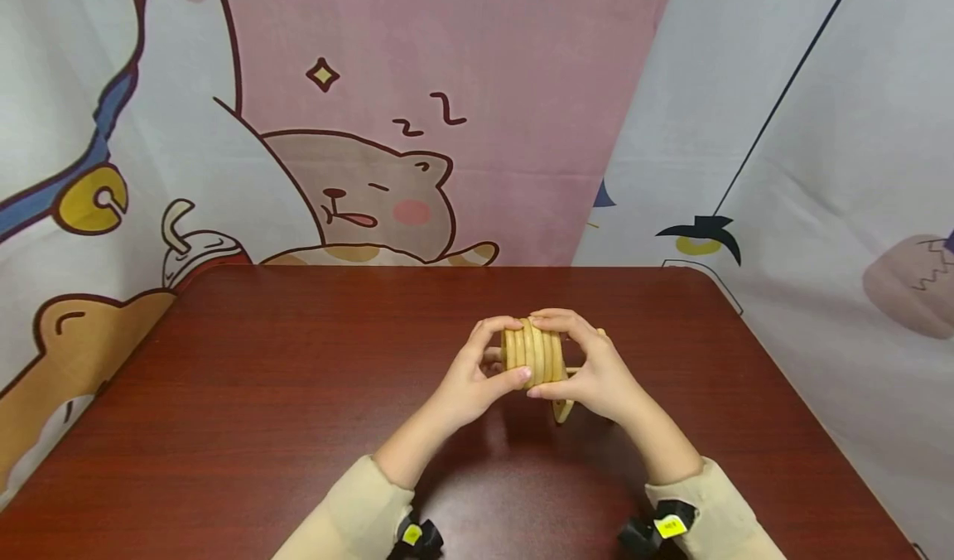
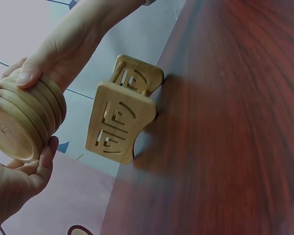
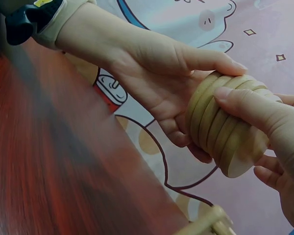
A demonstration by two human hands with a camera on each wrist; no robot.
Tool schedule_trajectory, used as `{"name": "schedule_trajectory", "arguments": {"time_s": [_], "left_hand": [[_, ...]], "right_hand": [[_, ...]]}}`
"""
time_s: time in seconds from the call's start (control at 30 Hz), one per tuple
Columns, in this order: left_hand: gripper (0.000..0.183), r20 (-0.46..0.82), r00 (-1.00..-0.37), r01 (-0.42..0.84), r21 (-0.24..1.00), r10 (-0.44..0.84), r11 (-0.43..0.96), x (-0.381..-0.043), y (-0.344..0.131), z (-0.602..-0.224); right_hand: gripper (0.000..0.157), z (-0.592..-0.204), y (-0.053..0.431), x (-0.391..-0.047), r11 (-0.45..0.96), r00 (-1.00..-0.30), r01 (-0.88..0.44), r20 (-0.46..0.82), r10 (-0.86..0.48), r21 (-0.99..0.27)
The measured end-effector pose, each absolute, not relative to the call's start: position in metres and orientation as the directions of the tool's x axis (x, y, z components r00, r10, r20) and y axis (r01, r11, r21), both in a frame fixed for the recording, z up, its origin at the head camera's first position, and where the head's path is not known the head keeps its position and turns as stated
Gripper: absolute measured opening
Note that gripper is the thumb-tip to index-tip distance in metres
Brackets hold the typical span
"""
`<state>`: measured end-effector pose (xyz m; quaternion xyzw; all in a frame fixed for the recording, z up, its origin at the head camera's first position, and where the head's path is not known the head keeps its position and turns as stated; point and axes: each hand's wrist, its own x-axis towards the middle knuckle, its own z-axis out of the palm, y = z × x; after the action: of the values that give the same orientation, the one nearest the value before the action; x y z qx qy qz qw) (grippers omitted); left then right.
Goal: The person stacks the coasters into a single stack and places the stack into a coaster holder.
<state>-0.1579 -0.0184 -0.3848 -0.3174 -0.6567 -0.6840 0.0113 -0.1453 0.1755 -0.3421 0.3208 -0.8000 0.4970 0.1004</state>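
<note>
Both hands hold up a stack of several round wooden coasters [image 1: 532,353], turned on edge above the table. My left hand [image 1: 477,382] grips the stack's left end, thumb at the near side and fingers over the top. My right hand [image 1: 599,369] grips it from the right in the same way. An engraved line pattern marks the outer coaster's recessed face [image 2: 12,134] in the left wrist view. Behind and partly hidden by my right hand, a wooden coaster holder [image 2: 120,120] with cut-out side panels and crossbars stands on the table.
The dark red-brown wooden table [image 1: 298,394] stretches to both sides of the hands. Its back edge meets a cloth backdrop [image 1: 522,129] printed with cartoon animals. Black straps with cameras [image 1: 674,520] sit on both sleeves.
</note>
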Motion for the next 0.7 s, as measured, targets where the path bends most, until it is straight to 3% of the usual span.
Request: {"name": "schedule_trajectory", "arguments": {"time_s": [0.23, 0.7], "left_hand": [[0.053, 0.433, -0.807, 0.427, 0.897, 0.401, -0.110, -0.157, -0.004, -0.382], [0.048, 0.444, -0.810, 0.446, 0.891, 0.384, -0.089, -0.147, 0.017, -0.351]], "right_hand": [[0.075, -0.346, 0.192, -0.149, 0.292, -0.787, -0.587, 0.448, -0.424, -0.755], [0.076, -0.335, 0.215, -0.155, 0.335, -0.728, -0.678, 0.533, -0.432, -0.654]]}}
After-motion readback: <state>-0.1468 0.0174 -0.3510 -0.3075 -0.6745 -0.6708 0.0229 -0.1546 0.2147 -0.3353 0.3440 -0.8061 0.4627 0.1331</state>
